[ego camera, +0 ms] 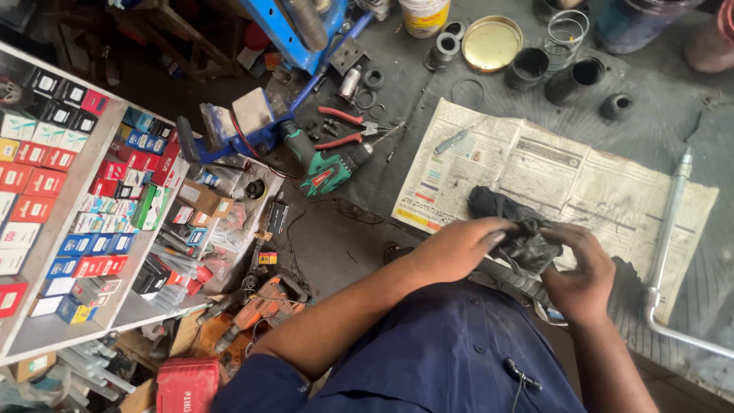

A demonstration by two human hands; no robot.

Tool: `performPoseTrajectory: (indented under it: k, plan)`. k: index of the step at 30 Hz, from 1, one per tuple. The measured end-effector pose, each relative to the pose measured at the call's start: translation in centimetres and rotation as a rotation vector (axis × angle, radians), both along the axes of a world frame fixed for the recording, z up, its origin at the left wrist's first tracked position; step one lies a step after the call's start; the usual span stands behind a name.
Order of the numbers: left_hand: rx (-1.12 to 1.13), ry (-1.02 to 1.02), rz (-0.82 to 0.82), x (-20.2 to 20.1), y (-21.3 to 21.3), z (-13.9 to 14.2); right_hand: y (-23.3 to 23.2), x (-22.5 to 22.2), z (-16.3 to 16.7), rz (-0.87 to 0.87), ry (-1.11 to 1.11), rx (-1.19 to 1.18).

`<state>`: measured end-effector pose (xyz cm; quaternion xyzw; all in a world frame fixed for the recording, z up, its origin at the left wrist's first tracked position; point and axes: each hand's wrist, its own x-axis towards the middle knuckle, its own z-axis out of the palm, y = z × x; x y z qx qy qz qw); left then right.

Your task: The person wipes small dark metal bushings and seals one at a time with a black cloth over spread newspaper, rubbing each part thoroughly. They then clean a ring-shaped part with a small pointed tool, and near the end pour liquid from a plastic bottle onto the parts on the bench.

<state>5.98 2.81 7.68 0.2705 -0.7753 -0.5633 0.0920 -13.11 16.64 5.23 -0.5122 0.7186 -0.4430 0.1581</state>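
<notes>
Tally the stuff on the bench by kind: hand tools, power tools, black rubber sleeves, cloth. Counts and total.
Pliers: 1
Drill: 1
Screwdriver: 1
Black sleeves: 3
Black cloth, held by left hand and right hand: 1
Newspaper: 1
Total: 8

Dark, grimy workshop floor [336,245]; white shelf unit [69,229] at left stacked with small coloured boxes [46,176]; blue metal frame [283,23] above

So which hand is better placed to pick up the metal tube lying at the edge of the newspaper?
Probably the right hand: it is nearer the metal tube, with only newspaper between them. The left hand would have to cross over. Both currently grip the black rag.
</notes>
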Motion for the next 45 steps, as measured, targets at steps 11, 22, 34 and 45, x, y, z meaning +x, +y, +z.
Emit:
performPoseTrajectory:
  k: [11,22,34,45]
  plan:
    - [-0.02,0.219,-0.009,7.4,-3.9,-1.6,-8.2,8.1,3.8,0.199,-0.358,-0.097]
    - [0.102,0.235,0.33,12.5,-9.7,-3.4,-12.7,11.3,3.4,0.164,-0.602,0.054]
    - [0.152,0.387,-0.126,11.3,-13.2,0.8,-10.1,12.8,3.1,0.017,-0.429,0.077]
    - [-0.394,0.158,-0.197,4.7,-13.2,-0.8,3.3,1.7,6.7,-0.979,0.421,0.497]
